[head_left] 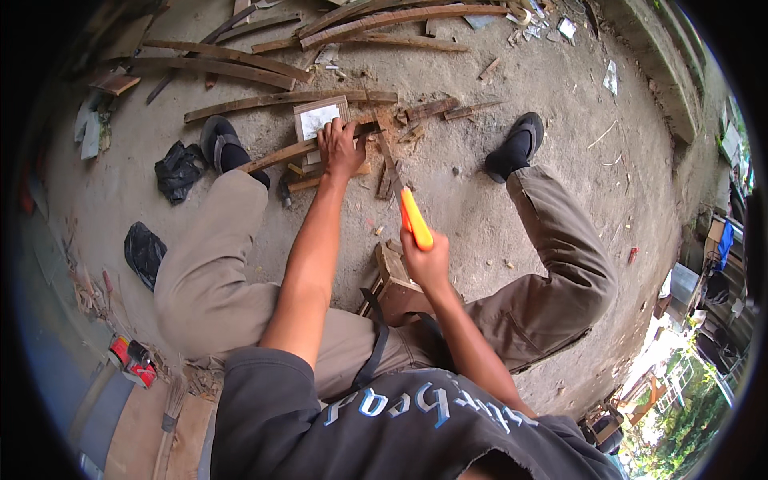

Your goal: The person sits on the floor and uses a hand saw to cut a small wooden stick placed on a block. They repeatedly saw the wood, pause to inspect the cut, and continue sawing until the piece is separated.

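Observation:
My right hand [428, 258] is wrapped round the orange handle of a handsaw [416, 218]. The saw's thin blade points away from me and crosses the right end of a narrow wooden strip [286, 154]. My left hand [341, 149] grips that strip just left of the blade, fingers bent over it. Beneath the strip is a wooden block with a white top [320, 118], partly covered by my hand. Reddish sawdust [390, 120] lies on the ground around the blade's far end. Short wood offcuts [432, 109] rest to the right of it.
Long wooden strips [408, 16] lie scattered at the far side. Black plastic bags [178, 171] sit by my left foot. A wooden box [394, 282] stands between my legs. On the right, a concrete ledge [652, 64] borders the ground. A broom [172, 408] is at lower left.

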`<state>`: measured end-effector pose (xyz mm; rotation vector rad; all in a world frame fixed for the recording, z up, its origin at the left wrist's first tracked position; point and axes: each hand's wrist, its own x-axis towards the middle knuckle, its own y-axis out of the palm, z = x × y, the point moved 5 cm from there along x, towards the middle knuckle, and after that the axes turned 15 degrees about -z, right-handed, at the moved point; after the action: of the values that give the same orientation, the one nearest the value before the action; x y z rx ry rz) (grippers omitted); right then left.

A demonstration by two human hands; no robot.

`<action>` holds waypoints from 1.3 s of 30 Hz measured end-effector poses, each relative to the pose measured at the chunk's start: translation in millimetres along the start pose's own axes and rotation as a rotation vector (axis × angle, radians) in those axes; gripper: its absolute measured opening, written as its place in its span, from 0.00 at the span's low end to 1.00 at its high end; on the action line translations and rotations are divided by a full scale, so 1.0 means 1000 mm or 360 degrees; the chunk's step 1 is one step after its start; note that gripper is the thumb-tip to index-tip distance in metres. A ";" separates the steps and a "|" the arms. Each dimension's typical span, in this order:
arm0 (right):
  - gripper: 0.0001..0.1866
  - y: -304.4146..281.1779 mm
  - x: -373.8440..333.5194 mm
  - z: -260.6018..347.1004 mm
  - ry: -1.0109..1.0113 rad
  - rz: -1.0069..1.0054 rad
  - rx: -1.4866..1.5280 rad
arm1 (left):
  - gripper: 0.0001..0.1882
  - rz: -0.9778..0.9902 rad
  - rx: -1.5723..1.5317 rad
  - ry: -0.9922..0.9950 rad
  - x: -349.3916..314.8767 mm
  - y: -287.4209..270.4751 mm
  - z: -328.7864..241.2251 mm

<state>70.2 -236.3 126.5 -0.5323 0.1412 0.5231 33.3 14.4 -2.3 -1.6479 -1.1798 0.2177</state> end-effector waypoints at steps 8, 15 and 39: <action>0.12 0.031 -0.015 -0.020 -0.0070 -0.0003 0.0178 | 0.16 0.0160 -0.0052 0.0056 -0.007 -0.007 0.005; 0.13 0.053 -0.023 -0.006 -0.0231 -0.0067 0.0336 | 0.24 0.0121 0.0369 -0.0129 -0.008 -0.061 0.032; 0.17 0.052 -0.046 -0.012 -0.0716 -0.0094 0.0263 | 0.22 0.0654 0.0069 -0.0479 -0.082 -0.120 0.028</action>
<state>3.8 -224.3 105.1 -0.2473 -0.2583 0.5559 -95.7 -35.5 51.0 -1.8499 -1.0309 0.7676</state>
